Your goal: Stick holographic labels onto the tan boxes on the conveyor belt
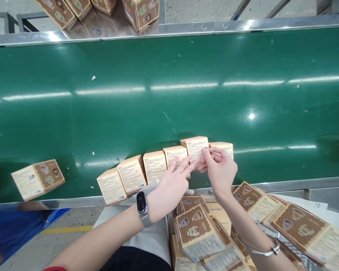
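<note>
Several small cream-and-brown cartons stand in a slanting row along the near edge of the green belt, their printed text faces toward me. One carton (196, 145) sits slightly farther forward than its neighbours. My right hand (222, 169) is closed at its right edge, thumb tip on the text face beside a tiny reddish patch, the other fingers curled. My left hand (172, 184) is open, fingers spread over the lower part of the same carton and the neighbouring carton (175, 152). Another carton (222, 146) is partly hidden behind my right hand.
A separate carton (39, 178) with a coloured sticker lies to the left on the green belt (169, 105). Flattened cartons (197, 229) are heaped below my hands, with more flat cartons (302, 226) at right. Made-up cartons (141, 13) stand beyond the far metal rail (214, 27).
</note>
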The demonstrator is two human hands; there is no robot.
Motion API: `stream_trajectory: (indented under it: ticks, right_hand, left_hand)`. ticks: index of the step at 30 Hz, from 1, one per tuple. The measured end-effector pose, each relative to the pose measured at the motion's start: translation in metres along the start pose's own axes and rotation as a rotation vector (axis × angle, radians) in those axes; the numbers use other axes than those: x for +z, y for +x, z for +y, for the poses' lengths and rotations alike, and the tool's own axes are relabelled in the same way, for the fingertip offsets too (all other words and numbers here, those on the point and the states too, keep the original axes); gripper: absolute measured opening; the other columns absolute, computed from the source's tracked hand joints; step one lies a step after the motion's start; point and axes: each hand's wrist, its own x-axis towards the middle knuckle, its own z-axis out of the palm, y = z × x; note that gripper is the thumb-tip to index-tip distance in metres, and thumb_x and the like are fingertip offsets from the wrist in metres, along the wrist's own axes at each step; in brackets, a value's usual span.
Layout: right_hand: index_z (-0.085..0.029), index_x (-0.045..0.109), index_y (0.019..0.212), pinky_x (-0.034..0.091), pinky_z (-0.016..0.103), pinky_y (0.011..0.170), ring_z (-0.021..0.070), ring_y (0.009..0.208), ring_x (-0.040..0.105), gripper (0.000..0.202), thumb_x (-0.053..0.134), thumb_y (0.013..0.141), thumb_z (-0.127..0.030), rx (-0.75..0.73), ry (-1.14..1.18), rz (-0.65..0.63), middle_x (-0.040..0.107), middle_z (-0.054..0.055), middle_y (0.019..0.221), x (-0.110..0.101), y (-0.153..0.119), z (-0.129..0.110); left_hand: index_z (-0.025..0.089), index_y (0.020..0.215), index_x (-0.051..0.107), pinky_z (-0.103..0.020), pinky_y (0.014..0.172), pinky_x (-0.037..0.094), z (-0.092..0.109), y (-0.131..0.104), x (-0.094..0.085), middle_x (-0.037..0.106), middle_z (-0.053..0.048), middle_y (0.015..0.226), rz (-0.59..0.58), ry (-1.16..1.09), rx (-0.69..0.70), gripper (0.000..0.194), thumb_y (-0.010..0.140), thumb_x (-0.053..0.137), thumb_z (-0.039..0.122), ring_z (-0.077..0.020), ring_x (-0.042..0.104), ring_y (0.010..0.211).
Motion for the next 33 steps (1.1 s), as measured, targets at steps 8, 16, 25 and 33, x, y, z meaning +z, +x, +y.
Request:
stream_trajectory:
  ticks: [8,16,25,33]
  right_hand:
    - [-0.024,0.049,0.096,0.049,0.027,0.041,0.017,0.045,0.062,0.051,0.068,0.072,-0.064,0.005,0.114,-0.072,0.062,-0.005,0.059,-0.013,-0.008,-0.025]
    - [-0.025,0.069,0.094,0.055,0.031,0.05,0.0224,0.062,0.069,0.039,0.059,0.082,-0.06,-0.398,-0.322,0.182,0.074,0.006,0.075,-0.115,-0.171,-0.057]
    - [-0.024,0.071,0.09,0.06,0.029,0.067,0.0208,0.07,0.072,0.033,0.05,0.092,-0.049,-0.093,-0.053,0.302,0.077,0.005,0.085,-0.086,-0.475,0.045]
    - [-0.027,0.067,0.109,0.059,0.029,0.077,0.0199,0.092,0.069,0.024,0.059,0.087,-0.033,0.061,0.253,0.452,0.073,0.004,0.108,-0.159,-0.694,0.193]
  left_hand:
    - [0.017,0.075,0.07,-0.03,0.084,0.05,-0.015,-0.051,-0.059,0.075,-0.005,0.097,-0.007,-0.33,-0.005,0.022,0.093,0.056,0.016,-0.0208,0.068,0.098]
    - [0.019,0.082,0.069,-0.021,0.062,0.041,-0.008,-0.192,-0.158,0.068,0.001,0.078,-0.013,-0.626,-0.197,0.028,0.092,0.052,0.039,-0.0141,0.058,0.069]
    - [0.019,0.077,0.062,-0.022,0.06,0.037,0.097,-0.257,-0.107,0.061,0.002,0.066,-0.471,-0.174,0.098,0.026,0.086,0.049,0.04,-0.0152,0.053,0.064]
    - [0.021,0.086,0.063,-0.024,0.061,0.037,0.353,-0.33,0.081,0.064,0.0,0.07,-0.707,0.241,0.461,0.019,0.09,0.047,0.031,-0.0177,0.059,0.065]
